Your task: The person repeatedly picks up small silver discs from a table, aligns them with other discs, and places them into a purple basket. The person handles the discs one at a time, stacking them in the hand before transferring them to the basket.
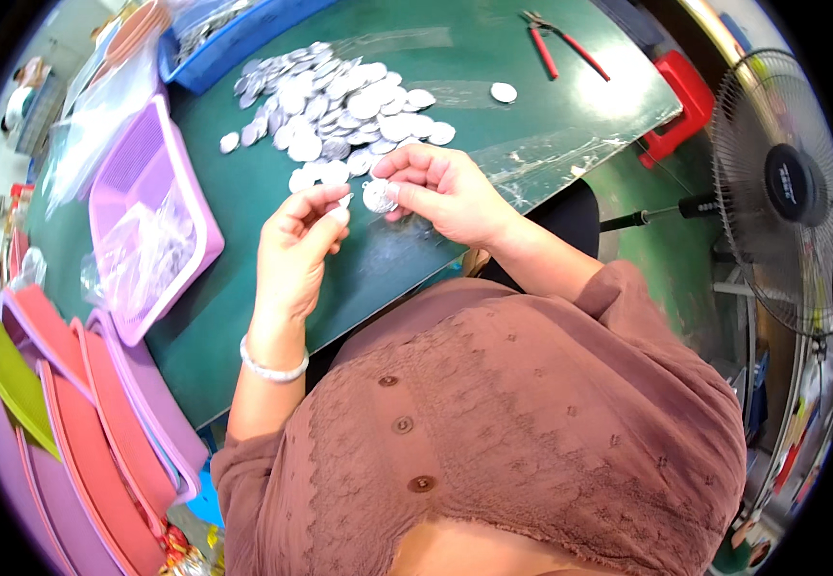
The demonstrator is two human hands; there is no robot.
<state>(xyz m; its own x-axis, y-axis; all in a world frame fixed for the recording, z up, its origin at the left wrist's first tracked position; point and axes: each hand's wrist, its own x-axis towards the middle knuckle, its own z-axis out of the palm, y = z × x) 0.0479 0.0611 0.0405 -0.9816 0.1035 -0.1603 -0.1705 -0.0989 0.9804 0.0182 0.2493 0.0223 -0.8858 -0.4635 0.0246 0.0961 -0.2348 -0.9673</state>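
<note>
Between the thumb and fingers of my right hand (455, 200) is a round silver-coloured medallion (379, 197) with a raised pattern on its face. My left hand (291, 248) is closed in a pinch just to the left of it, over the near part of the table. A tiny pale piece shows at those fingertips, too small to name. Just beyond both hands lies a heap of flat silver-coloured discs (325, 101), loosely piled. One disc (504, 92) lies apart to the right, and another (230, 142) sits at the heap's left side.
Red-handled pliers (570, 48) lie at the far right of the green table (272, 278). On the left stands a purple basket (210, 235) with clear plastic bags; a blue bin (234, 43) is behind it. Stacked coloured trays (90, 432) stand lower left, a fan (786, 182) to the right.
</note>
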